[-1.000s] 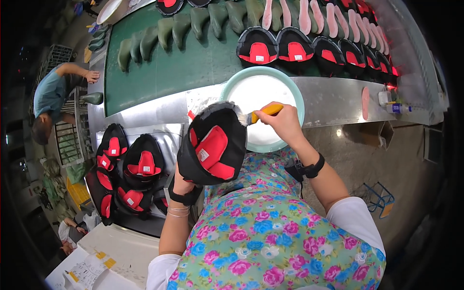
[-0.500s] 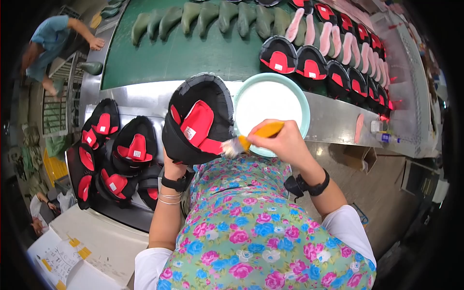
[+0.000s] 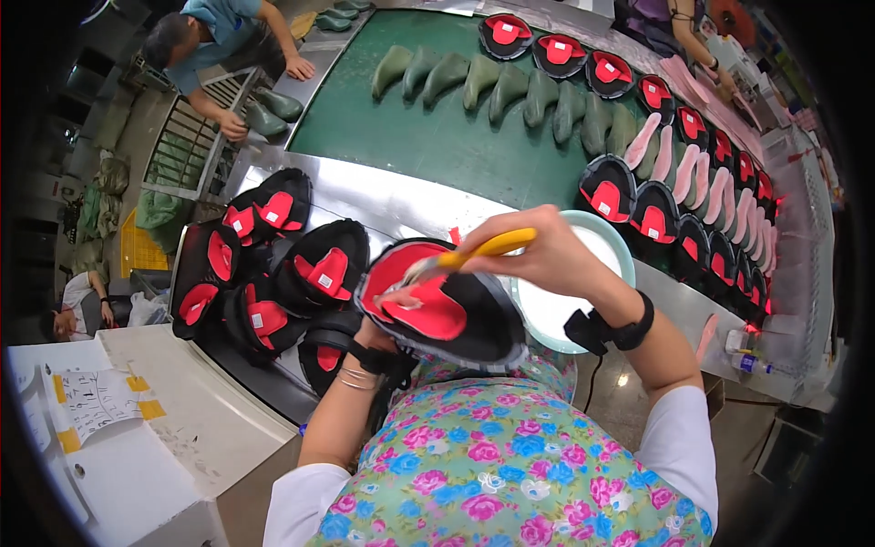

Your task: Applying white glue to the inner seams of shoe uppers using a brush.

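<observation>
A black shoe upper [image 3: 488,314] with red lining is tilted in front of my body, its opening facing up. My left hand [image 3: 378,335] grips it from the left and below, the fingers mostly hidden behind it. In my right hand [image 3: 542,244] is a paintbrush [image 3: 497,243] with a yellow handle, pinched between thumb and fingers. Its pale bristles rest on the red lining inside the upper. Partly behind my right forearm stands a light green basin [image 3: 622,242] holding white liquid [image 3: 558,305].
More black-and-red uppers [image 3: 319,273] crowd the metal tray at left. Across the green tabletop [image 3: 365,128] stand several dark green shoe lasts [image 3: 506,91], with pink insoles [image 3: 697,178] and further uppers on the right. A co-worker [image 3: 214,36] leans at the far left, touching a last.
My right hand has carried the brush up and left, onto the lining inside the upper. The upper has been turned and lowered by my left hand. The view has shifted.
</observation>
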`<state>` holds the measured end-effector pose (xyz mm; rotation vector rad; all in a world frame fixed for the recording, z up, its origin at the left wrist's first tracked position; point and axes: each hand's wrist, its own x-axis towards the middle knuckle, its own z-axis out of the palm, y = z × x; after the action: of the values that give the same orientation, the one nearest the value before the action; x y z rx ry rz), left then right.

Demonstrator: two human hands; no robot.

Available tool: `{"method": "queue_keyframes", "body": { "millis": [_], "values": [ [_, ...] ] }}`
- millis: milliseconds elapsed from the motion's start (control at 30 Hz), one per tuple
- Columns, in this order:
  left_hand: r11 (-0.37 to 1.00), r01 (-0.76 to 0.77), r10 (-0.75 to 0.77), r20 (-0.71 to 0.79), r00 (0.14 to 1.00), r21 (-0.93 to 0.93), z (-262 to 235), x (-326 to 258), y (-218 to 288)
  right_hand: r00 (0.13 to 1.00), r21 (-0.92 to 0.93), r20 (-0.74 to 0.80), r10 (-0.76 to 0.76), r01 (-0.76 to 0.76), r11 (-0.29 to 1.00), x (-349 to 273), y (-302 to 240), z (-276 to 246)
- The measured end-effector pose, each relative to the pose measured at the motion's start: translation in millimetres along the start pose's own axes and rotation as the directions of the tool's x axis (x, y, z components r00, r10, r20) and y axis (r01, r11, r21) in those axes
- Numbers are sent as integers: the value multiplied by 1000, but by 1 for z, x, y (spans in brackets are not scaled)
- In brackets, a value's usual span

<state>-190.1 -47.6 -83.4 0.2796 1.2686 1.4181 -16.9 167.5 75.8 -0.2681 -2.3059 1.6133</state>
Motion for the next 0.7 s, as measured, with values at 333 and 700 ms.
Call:
{"method": "queue_keyframes", "body": {
  "millis": [333, 700],
  "values": [
    [949, 308, -284, 250, 925, -62, 40, 0, 17, 936, -42, -137, 326, -334, 942, 0, 70, -27],
    [963, -166, 175, 23, 984, -213, 7, 60, 11, 871, -62, -467, 156, -208, 976, -27, 84, -27]
  ]
}}
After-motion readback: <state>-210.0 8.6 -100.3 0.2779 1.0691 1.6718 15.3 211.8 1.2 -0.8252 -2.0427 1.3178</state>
